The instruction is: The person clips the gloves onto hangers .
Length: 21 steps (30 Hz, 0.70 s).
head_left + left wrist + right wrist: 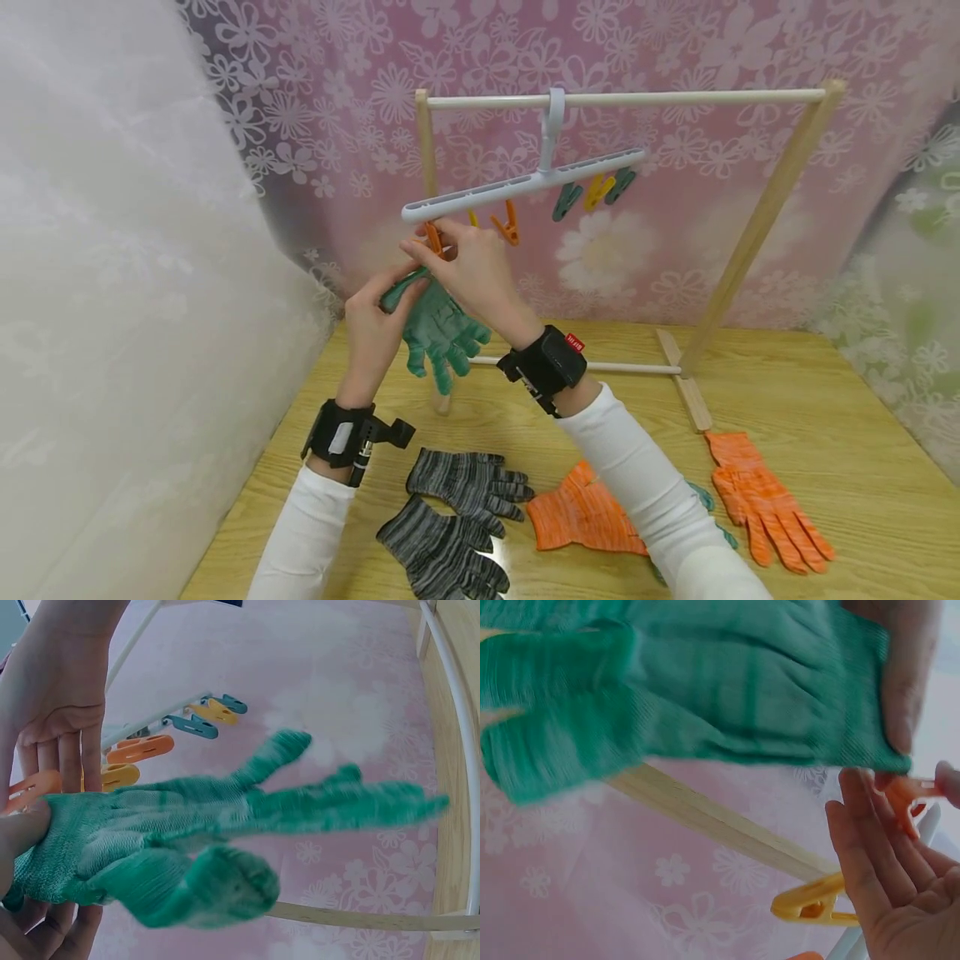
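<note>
My left hand (372, 323) pinches the cuff of a green knit glove (442, 325) between thumb and fingers. From there the glove hangs with its fingers pointing down. My right hand (486, 273) pinches an orange clothespin (433, 238) under the left end of a pale grey clip hanger (487, 198). In the right wrist view the orange clothespin (906, 796) is right at the corner of the glove's cuff (866, 697). A yellow clothespin (810, 900) hangs close to my right fingers. The left wrist view shows the glove's palm (142, 814) stretched out sideways.
The hanger hooks over the white rod (675, 97) of a wooden rack (765, 225), tilted down to the left. More clothespins (567, 202) hang along it. Two grey striped gloves (468, 483), orange gloves (757, 500) and a partly hidden green glove (703, 497) lie on the table (795, 400).
</note>
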{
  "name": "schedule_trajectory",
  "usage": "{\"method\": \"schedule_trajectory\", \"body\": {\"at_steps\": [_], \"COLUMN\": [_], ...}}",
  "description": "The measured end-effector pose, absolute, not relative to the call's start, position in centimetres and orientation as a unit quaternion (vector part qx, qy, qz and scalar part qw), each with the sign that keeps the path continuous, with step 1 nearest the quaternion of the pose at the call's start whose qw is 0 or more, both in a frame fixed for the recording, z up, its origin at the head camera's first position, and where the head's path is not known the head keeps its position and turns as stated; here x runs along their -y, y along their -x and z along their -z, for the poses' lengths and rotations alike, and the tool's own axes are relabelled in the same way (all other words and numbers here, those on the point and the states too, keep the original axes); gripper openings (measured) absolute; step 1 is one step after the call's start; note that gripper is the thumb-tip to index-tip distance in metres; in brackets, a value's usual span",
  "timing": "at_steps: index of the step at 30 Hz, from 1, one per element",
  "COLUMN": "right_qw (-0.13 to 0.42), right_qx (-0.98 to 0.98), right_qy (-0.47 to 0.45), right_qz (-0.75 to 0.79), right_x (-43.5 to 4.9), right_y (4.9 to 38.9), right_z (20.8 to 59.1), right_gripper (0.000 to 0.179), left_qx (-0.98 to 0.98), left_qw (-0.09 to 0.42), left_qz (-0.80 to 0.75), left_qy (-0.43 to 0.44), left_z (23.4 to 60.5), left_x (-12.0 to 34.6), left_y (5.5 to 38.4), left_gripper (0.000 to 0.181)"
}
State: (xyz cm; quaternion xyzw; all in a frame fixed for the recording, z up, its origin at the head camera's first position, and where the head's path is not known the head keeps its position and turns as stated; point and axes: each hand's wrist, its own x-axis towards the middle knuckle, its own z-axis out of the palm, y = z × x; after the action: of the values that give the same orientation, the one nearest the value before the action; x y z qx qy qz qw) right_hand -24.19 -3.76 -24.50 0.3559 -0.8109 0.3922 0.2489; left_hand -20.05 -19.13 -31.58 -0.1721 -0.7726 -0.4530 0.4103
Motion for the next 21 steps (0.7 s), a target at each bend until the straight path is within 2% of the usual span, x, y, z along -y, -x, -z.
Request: {"method": "schedule_trajectory", "body": {"at_steps": [11,21], "right_qw": [0.169,0.117], "right_qx": [0.819,0.777], "right_qy": [-0.339,-0.35], "right_qz": [-0.431,-0.51], "right_x": [3.5,3.6], "right_y": [25.0,25.1], "right_z": [24.2,24.3], "right_gripper": [0.038,0.036], "left_qx": [0.792,0.804], "left_qw": [0.391,0.342], "left_qz": [0.435,0.462], "left_qy": [0.178,0.151], "left_z": [32.4,32.8], "left_x": [19.6,19.5], "left_y": [20.0,19.3], "left_gripper": [0.037,0.037]}}
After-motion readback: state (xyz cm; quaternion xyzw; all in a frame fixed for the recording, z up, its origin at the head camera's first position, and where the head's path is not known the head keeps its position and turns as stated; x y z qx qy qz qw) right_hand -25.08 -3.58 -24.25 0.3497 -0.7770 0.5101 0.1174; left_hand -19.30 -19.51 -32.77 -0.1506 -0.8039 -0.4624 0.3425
